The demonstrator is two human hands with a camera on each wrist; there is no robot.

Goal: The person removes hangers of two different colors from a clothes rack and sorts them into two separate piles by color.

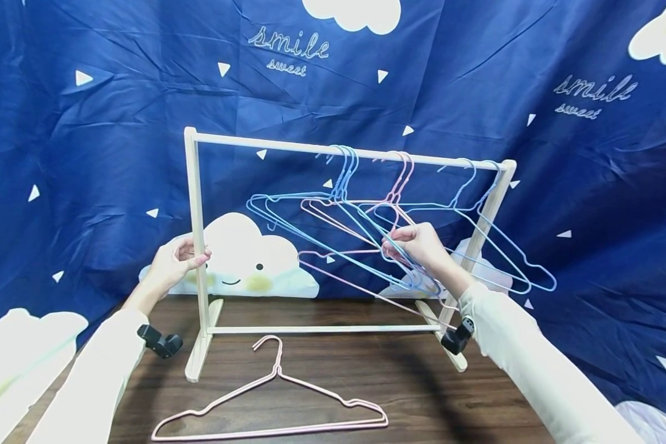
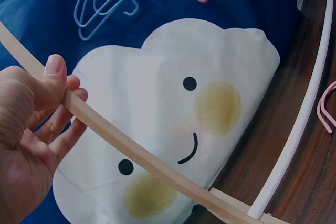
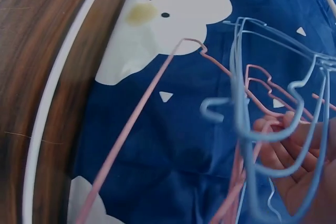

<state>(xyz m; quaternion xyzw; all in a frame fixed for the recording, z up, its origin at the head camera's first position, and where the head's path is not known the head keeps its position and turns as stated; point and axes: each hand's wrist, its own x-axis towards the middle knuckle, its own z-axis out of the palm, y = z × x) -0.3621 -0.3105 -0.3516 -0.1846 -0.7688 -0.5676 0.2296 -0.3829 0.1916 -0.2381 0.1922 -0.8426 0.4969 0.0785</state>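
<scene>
My left hand [image 1: 172,265] holds the left post [image 1: 197,197] of a small white hanger rack, thumb on one side and fingertips behind it. My right hand [image 1: 419,243] reaches in among the hanging hangers and pinches a pink hanger [image 1: 377,296] by its neck, below the rail [image 1: 294,146]. That hanger tilts under the others, its long bar [image 3: 139,109] sloping across the right wrist view. Blue hangers [image 1: 311,240] overlap the right hand in front. Behind them, two pink hangers [image 1: 405,176] hang from the rail.
Another pink hanger [image 1: 278,370] lies flat on the dark wooden table [image 1: 422,407], in front of the rack's lower bar [image 1: 322,330]. Two more blue hangers [image 1: 491,231] hang near the right post [image 1: 491,206]. A blue cloud-print curtain [image 1: 144,166] stands behind.
</scene>
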